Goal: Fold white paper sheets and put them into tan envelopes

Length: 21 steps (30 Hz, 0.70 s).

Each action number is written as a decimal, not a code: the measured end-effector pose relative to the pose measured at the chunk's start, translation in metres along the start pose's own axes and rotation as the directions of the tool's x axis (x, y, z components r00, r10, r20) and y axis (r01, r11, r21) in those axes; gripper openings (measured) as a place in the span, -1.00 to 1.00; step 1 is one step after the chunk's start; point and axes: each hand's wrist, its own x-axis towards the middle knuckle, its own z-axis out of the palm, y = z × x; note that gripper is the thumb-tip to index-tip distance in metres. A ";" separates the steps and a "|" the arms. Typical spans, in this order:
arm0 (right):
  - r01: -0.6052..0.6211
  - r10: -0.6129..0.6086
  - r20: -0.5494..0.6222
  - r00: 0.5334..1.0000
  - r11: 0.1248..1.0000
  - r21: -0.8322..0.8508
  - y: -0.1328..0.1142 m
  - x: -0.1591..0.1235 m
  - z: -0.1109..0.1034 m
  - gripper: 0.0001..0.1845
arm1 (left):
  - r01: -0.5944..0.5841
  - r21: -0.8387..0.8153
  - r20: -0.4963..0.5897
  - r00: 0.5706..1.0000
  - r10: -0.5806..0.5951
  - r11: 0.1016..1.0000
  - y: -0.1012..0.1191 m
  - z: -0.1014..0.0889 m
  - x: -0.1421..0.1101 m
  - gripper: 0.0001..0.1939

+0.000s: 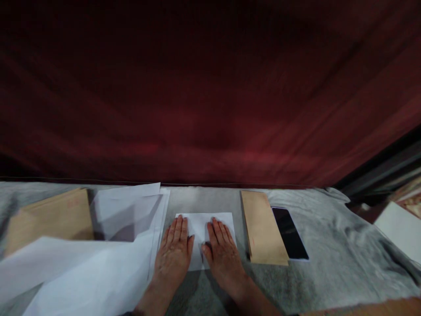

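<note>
A folded white sheet of paper (200, 224) lies on a grey cloth (329, 259) in front of me. My left hand (174, 254) rests flat on its left half, fingers stretched out and together. My right hand (222, 252) lies flat on its right half, fingers slightly spread. Both palms press down on the paper and hold nothing.
Loose white sheets (98, 263) are piled at the left over a stack of brown envelopes (52, 217). Right of the hands lies a brown envelope stack (263, 228) with a dark phone (290, 233) beside it. A dark red curtain (210, 87) hangs behind.
</note>
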 end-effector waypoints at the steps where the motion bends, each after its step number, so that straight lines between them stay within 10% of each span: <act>1: 0.000 0.000 0.004 1.000 1.000 0.001 0.000 0.000 0.000 -0.39 | -0.002 -0.005 -0.002 1.000 0.002 1.000 0.000 -0.001 0.000 -0.40; 21: 0.057 -0.042 0.098 0.994 0.987 -0.150 0.008 -0.001 0.001 -0.36 | -0.186 -0.105 -0.023 0.983 0.185 0.977 0.039 -0.004 -0.003 -0.42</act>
